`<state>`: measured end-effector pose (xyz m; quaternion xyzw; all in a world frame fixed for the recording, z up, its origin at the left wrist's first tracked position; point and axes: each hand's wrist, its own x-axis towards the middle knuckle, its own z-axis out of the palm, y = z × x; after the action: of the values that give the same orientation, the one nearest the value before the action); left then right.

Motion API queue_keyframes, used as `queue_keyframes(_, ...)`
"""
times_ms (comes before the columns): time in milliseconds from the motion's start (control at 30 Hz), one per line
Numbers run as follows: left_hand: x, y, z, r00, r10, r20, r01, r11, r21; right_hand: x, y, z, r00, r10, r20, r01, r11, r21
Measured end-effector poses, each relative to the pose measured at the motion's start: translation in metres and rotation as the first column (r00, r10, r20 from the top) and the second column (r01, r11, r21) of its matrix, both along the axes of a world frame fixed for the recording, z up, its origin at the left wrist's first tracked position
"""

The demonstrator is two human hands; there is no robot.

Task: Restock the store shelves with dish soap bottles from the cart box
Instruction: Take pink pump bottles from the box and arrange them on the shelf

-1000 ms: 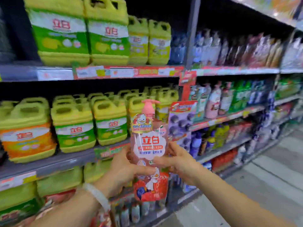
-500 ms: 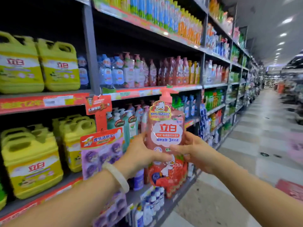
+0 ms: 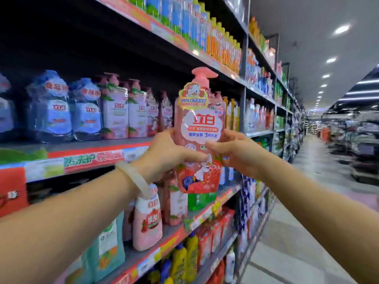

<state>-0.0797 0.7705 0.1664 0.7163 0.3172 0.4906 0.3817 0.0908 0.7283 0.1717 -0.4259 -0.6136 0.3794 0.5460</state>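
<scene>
CHANGE: pink dish soap pump bottle (image 3: 200, 130) carried rightward past the yellow jugs, now raised beside matching pink bottles (image 3: 131, 111) | FINGERS: left hand (image 3: 166, 154) and right hand (image 3: 235, 152) both grasping it | MEANING: shelf (image 3: 82, 158) slot likely found, placing next

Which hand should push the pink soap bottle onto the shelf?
Probably the left hand. It grips the pink soap bottle on the side nearest the shelf, beside matching pink bottles. The right hand holds the aisle side.

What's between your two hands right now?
The pink pump bottle, upright, in the head view: left hand grips one side, right hand the other.
</scene>
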Motion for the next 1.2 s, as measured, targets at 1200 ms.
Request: queue_keyframes(1200,0.128,0.442,0.075,0.760,0.621,-0.193,-0.628,0.778,0.028,0.103,0.555,0.072,0.832,0.492,0.255,-0.491,0.868,-0.074)
